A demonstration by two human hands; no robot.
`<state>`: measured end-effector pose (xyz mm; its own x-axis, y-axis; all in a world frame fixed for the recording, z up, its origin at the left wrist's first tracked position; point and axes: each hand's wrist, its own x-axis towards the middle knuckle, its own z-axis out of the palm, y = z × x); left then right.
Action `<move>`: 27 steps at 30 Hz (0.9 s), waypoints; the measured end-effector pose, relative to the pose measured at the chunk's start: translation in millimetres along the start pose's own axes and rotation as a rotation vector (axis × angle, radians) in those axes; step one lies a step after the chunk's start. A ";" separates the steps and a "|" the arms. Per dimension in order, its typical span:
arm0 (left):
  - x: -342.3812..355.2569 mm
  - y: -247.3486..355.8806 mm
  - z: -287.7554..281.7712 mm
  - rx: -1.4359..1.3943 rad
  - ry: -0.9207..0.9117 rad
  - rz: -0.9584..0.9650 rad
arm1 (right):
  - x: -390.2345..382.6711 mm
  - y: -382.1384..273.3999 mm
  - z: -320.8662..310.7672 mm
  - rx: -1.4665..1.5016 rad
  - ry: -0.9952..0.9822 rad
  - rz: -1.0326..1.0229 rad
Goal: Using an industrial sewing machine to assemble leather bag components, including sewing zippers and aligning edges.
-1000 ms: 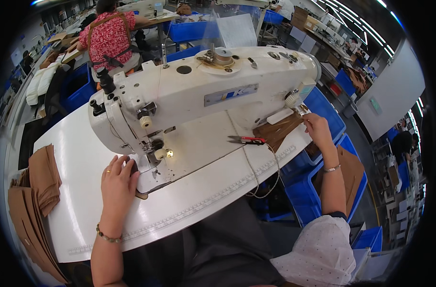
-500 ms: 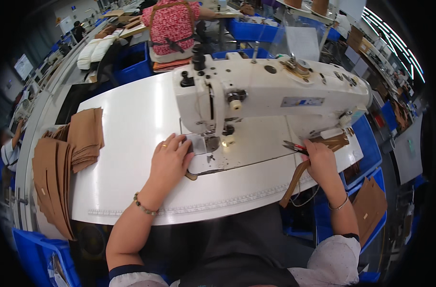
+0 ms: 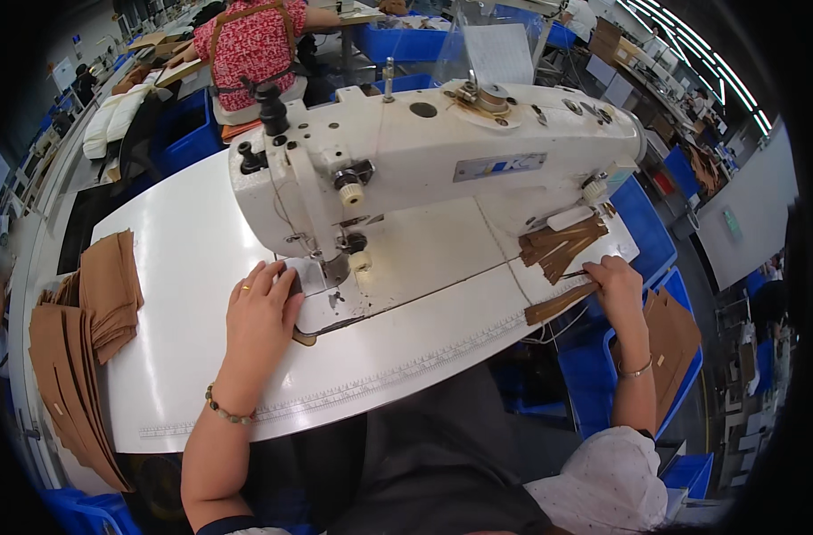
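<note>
My left hand [image 3: 262,312] rests on the white bed of a sewing machine [image 3: 442,169], fingers loosely spread beside the needle area and holding nothing. My right hand [image 3: 617,287] is at the right end of the bed, its fingers closed. A thin dark tip of the thread snips [image 3: 574,275] shows at its fingertips; the rest is hidden by the hand. Just below them, a brown strip [image 3: 560,306] lies along the table's front edge, close to the hand. A bunch of brown strips [image 3: 562,242] lies fanned out under the machine's right end.
Brown cut panels are stacked at the left [image 3: 66,366], with a smaller stack [image 3: 110,290] against them. A printed ruler [image 3: 353,385] runs along the table's front. Blue bins [image 3: 589,370] stand at the right, one with brown panels [image 3: 669,348]. A person in red [image 3: 253,53] sits beyond the machine.
The view has swung to the right. My right hand has brought the snips beside the bunched strips, and the brown strip now lies flatter along the table edge. My left hand stays by the needle.
</note>
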<state>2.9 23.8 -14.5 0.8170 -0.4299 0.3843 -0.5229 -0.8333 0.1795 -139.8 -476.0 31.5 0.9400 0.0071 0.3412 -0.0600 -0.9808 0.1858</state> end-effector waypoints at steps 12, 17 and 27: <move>-5.0 -8.8 -1.4 0.031 0.028 0.036 | 15.1 -101.0 -12.8 0.598 0.285 -0.403; -25.4 -63.9 -39.2 0.235 0.094 -0.088 | 48.1 -168.0 0.4 0.710 -0.021 -0.847; -14.2 -226.5 -86.4 0.612 0.059 -0.731 | 46.4 -212.0 33.8 0.922 0.207 -0.856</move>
<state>88.8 248.7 17.7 0.8690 0.2732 0.4126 0.3435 -0.9332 -0.1057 -72.1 -274.3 -23.2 0.4884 0.6501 0.5822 0.8695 -0.4192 -0.2613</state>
